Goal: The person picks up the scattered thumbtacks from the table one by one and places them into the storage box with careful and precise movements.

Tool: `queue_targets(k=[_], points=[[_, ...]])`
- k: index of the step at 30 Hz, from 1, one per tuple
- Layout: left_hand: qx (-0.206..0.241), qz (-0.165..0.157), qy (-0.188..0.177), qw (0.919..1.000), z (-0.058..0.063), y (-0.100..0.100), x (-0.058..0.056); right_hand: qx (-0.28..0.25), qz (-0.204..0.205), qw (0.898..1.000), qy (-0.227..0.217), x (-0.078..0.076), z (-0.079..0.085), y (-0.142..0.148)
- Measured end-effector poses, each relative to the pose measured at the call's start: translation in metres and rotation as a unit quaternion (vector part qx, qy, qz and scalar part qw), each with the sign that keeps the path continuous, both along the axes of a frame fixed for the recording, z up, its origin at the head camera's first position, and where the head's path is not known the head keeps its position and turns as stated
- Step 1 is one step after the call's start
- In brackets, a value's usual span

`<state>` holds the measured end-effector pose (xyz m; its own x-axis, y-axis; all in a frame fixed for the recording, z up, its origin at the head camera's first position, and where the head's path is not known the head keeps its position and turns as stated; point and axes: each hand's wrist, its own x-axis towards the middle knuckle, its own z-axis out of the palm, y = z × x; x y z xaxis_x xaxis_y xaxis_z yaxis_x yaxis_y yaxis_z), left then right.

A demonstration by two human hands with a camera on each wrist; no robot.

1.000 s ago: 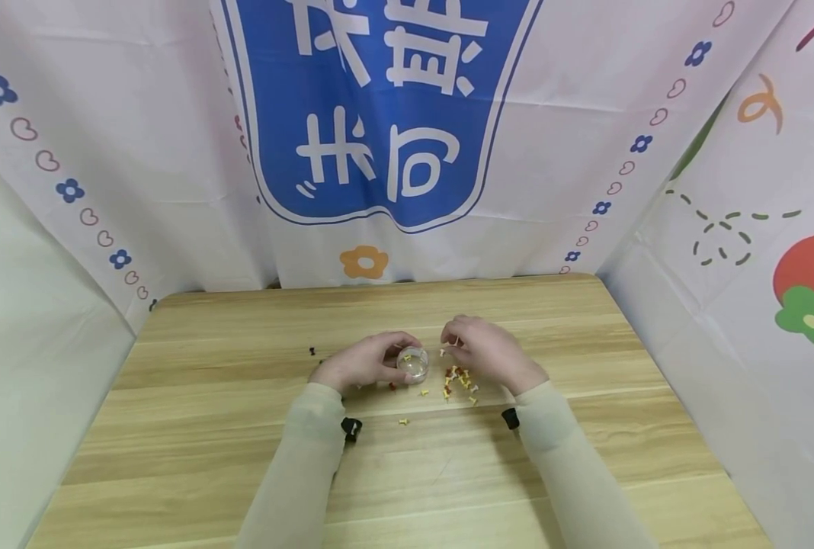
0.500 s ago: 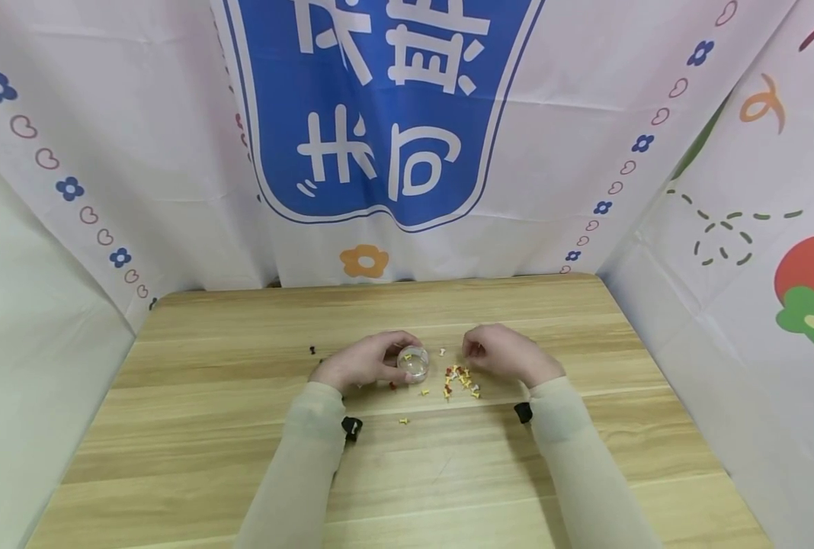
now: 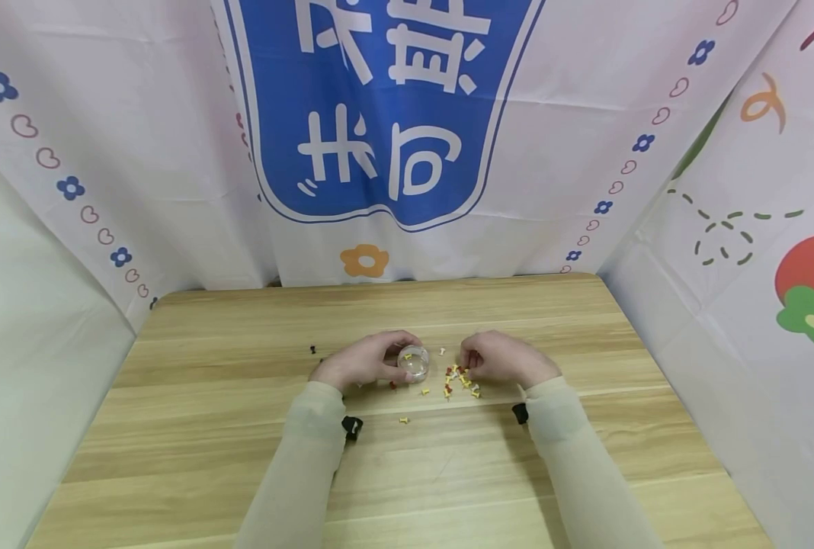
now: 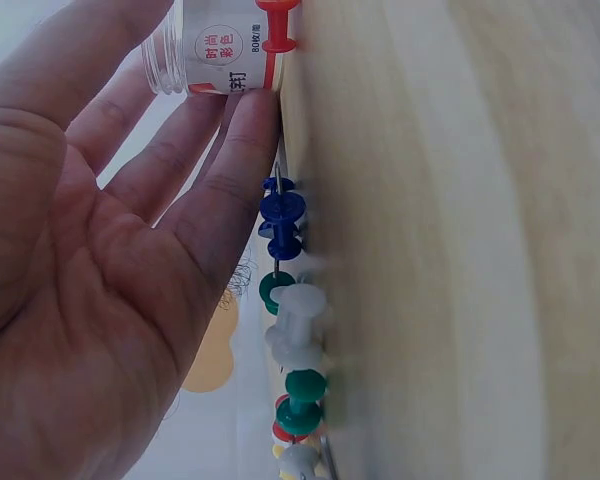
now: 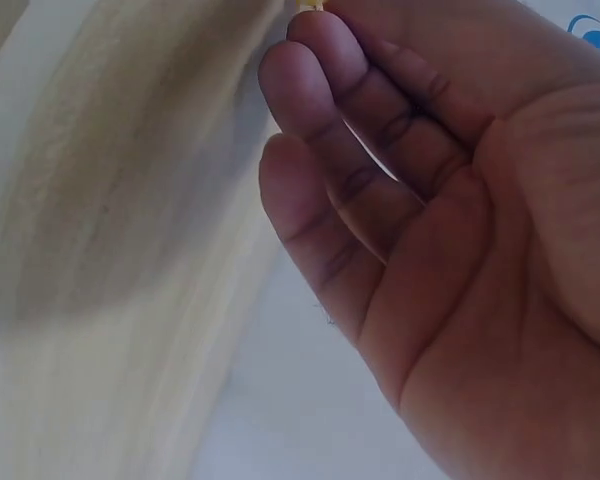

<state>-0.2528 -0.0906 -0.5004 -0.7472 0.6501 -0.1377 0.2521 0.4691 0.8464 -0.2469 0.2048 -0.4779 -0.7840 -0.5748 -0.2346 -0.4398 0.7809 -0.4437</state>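
My left hand point(image 3: 366, 362) holds a small clear jar point(image 3: 413, 373) upright on the wooden table, fingers round its side. A yellow push pin point(image 3: 408, 357) shows within the jar's outline. In the left wrist view the jar has a threaded mouth and a printed label point(image 4: 218, 45). My right hand point(image 3: 510, 358) is bent over a pile of red, yellow and white push pins point(image 3: 448, 381). A sliver of a yellow push pin point(image 5: 309, 4) shows at its fingertips in the right wrist view, pinched there; most of it is out of frame.
Loose pins lie around the jar: a white pin point(image 3: 442, 351), a yellow pin point(image 3: 404, 420), and a black pin point(image 3: 313, 350) farther left. Beside the left hand are a blue pin point(image 4: 283, 215) and a green pin point(image 4: 300, 400). A printed cloth point(image 3: 551, 191) hangs behind the table.
My right hand has moved from beside the white pin near the jar rightward and closer in, down to the pile's edge. The left hand and jar have stayed in place.
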Motion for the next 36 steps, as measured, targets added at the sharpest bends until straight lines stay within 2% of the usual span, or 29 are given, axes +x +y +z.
queue_targets(k=[25,36], points=[[-0.008,0.002,0.009,0.9999,-0.0005,0.0001,0.0002,0.004,-0.011,1.000,0.010,-0.0020,-0.0035,-0.0006],[-0.004,0.001,0.006,1.0000,-0.0004,0.0002,-0.0003,-0.013,-0.004,0.998,0.054,-0.0015,0.0050,-0.0027]])
